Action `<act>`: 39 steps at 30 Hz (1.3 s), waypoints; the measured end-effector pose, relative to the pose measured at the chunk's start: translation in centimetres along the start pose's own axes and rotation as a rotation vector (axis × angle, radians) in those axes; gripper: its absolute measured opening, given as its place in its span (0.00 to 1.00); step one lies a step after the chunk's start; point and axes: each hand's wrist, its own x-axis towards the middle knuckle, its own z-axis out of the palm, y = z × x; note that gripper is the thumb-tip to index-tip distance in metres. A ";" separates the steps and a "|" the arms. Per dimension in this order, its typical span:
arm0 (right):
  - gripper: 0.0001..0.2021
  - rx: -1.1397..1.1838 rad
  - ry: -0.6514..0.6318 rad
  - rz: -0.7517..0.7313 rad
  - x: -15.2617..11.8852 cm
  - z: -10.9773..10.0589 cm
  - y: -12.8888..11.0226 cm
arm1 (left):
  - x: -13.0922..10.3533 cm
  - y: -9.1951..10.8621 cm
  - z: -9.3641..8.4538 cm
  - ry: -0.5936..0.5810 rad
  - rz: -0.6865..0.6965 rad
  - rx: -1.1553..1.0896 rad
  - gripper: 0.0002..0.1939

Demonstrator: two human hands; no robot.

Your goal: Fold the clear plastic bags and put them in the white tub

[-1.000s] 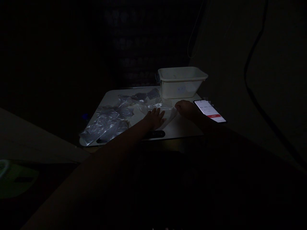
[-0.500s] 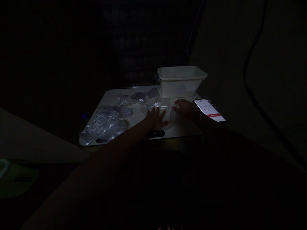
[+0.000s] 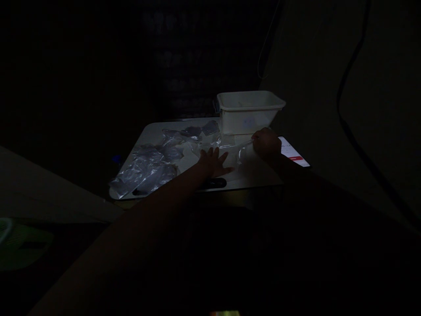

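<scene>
Under dim light, a clear plastic bag (image 3: 241,153) lies on the white table (image 3: 187,162) between my hands. My left hand (image 3: 213,163) rests flat at the bag's left part, its fingers spread. Closed in a pinch, my right hand (image 3: 267,142) grips the right end of the bag and draws it out slightly above the table. More crumpled clear plastic bags (image 3: 148,166) are heaped on the left of the table, and others reach toward its back edge.
A white plastic bin (image 3: 248,120) stands at the back right of the table. A phone (image 3: 294,153) with a lit screen lies at the right edge, partly behind my right hand. On the lower left is a green basket (image 3: 26,245). A dark cable (image 3: 345,118) hangs at right.
My right hand has moved to the right with the end of the bag, stretching it, and now covers part of the phone. My left hand has stayed in place.
</scene>
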 end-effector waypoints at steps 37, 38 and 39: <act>0.24 -0.202 0.010 -0.411 -1.6 4.5 -2.0 | 0.0 0.1 0.6 -0.005 -0.086 -0.017 0.40; 0.23 -0.190 0.020 -0.453 -1.5 4.7 -2.3 | 0.0 0.1 0.6 -0.002 -0.081 -0.014 0.39; 0.23 -0.176 0.018 -0.503 -1.5 4.9 -2.6 | 0.0 0.1 0.6 0.000 -0.076 -0.013 0.39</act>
